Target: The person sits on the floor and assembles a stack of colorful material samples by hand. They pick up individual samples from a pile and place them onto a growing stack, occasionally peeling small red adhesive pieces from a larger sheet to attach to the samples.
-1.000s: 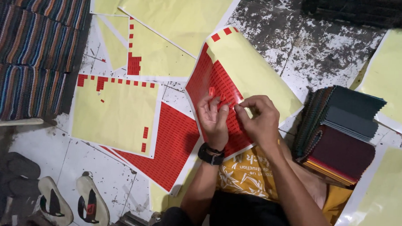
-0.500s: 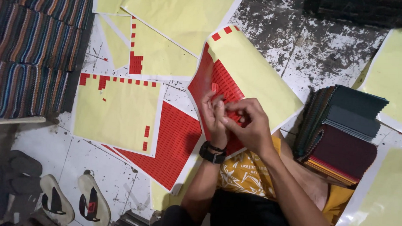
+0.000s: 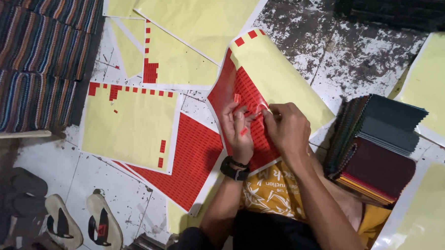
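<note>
Small red rectangular sticker labels (image 3: 243, 98) fill a curled yellow-backed sheet (image 3: 278, 77) mid-floor; another red-label sheet (image 3: 191, 161) lies flat beside it.

Warm, fairly even indoor light from above — bright at the centre, where the yellow sheets (image 3: 128, 126) show soft glare. The lower left and upper right corners fall dim. Shadows are soft and short. Focus is mostly sharp — the hands (image 3: 286, 129) are slightly blurred, and straight edges bow near the frame's border.
</note>
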